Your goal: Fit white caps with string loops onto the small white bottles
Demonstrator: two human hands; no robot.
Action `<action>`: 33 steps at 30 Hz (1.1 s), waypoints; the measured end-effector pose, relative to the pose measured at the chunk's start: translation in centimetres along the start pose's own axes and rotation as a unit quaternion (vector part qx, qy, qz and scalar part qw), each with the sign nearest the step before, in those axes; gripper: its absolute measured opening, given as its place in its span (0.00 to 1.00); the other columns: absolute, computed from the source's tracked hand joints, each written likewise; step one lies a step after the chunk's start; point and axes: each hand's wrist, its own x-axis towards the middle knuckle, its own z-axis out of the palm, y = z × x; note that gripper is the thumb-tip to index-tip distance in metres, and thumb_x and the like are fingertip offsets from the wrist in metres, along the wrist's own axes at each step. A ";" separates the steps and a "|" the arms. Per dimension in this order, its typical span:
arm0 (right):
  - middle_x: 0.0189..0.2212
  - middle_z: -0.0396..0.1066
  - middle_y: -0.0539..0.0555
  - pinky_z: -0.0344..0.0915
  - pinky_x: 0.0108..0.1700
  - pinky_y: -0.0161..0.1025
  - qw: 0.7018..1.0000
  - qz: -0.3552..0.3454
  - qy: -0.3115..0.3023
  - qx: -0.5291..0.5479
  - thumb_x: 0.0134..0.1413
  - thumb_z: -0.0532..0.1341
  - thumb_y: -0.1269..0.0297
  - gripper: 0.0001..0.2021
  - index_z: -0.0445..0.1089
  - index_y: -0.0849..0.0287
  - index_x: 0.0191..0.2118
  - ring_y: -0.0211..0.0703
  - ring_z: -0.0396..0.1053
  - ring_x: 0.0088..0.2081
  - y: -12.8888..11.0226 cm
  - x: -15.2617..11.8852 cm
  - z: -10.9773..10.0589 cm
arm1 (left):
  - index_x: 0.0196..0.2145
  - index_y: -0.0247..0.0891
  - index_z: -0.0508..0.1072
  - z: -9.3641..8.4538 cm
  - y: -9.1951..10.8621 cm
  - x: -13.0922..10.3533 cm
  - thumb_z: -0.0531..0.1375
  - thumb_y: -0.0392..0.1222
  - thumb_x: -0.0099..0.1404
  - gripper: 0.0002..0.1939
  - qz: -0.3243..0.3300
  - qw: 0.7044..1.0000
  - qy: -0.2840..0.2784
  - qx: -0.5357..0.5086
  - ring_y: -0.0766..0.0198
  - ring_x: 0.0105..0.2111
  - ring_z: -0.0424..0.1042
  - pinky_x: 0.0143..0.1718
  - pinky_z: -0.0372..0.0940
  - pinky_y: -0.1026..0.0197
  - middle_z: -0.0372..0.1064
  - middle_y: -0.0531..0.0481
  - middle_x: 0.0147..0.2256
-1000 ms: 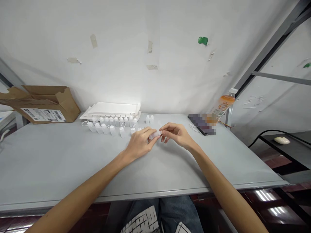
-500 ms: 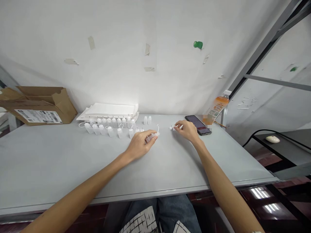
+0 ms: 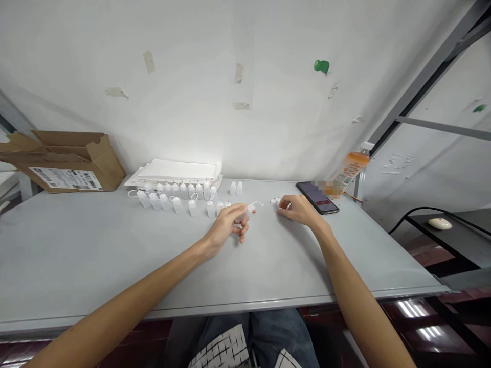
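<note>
Wrapped round a small white bottle (image 3: 242,216), my left hand (image 3: 227,227) is over the middle of the table; a thin curved white strap or tube sticks out to the right from the bottle's top. My right hand (image 3: 299,209) is closed near the phone, its fingertips pinched at some small white caps with dark tips (image 3: 274,201) on the table; what lies between the fingers is too small to make out. Rows of small white bottles (image 3: 177,205) stand left of my left hand. Two more bottles (image 3: 236,188) stand together farther back.
An open cardboard box (image 3: 72,163) sits at the back left, beside a stack of white sheets (image 3: 180,168). At the right lie a phone (image 3: 318,198) and, behind it, a bottle with an orange label (image 3: 353,166). A white mouse (image 3: 439,223) rests on a side shelf.
My left hand has turned, so the held bottle's strap or tube now points right instead of up, and its lower fingers show. My right hand has shifted slightly. The view has moved a little.
</note>
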 end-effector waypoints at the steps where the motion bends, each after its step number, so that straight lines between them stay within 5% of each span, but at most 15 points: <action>1: 0.27 0.76 0.53 0.61 0.31 0.36 1.000 -0.002 -0.007 0.020 0.47 0.62 0.69 0.02 0.72 0.59 0.27 0.39 0.69 0.25 -0.2 -0.1 -0.2 | 0.39 0.35 0.70 0.0 0.0 0.0 0.55 0.49 0.65 0.14 -0.001 1.000 0.001 -0.002 0.70 0.22 0.60 0.18 0.63 0.65 0.53 0.55 0.26; 4: 0.23 0.73 0.52 0.65 0.29 0.38 0.989 -0.012 -0.038 0.144 0.48 0.63 0.65 0.05 0.73 0.60 0.27 0.39 0.68 0.21 -1.4 -0.8 -1.2 | 0.39 0.36 0.69 -0.1 -0.2 0.2 0.56 0.50 0.65 0.14 0.000 1.000 0.001 0.000 0.70 0.21 0.59 0.18 0.63 0.65 0.52 0.56 0.26; 7: 0.24 0.73 0.53 0.69 0.32 0.41 0.947 -0.041 -0.071 0.309 0.50 0.66 0.58 0.10 0.76 0.61 0.32 0.41 0.71 0.24 -3.4 -1.6 -1.8 | 0.40 0.37 0.67 -0.2 -0.6 0.3 0.56 0.51 0.66 0.14 0.016 0.999 0.015 0.041 0.70 0.21 0.60 0.19 0.64 0.65 0.53 0.57 0.25; 13: 0.28 0.75 0.54 0.75 0.41 0.49 0.877 -0.072 -0.087 0.467 0.46 0.70 0.55 0.15 0.77 0.61 0.36 0.45 0.75 0.31 -6.5 -2.2 -0.5 | 0.44 0.42 0.63 -0.4 -1.6 0.2 0.52 0.53 0.69 0.14 0.051 0.982 0.036 0.181 0.70 0.19 0.63 0.22 0.62 0.66 0.57 0.60 0.22; 33: 0.33 0.74 0.55 0.76 0.38 0.47 0.865 -0.090 -0.075 0.488 0.47 0.69 0.60 0.12 0.78 0.60 0.38 0.44 0.74 0.34 -6.8 -1.9 0.7 | 0.49 0.46 0.59 -0.5 -1.3 -0.1 0.48 0.51 0.71 0.12 0.079 0.960 0.016 0.268 0.70 0.18 0.61 0.24 0.59 0.65 0.55 0.62 0.21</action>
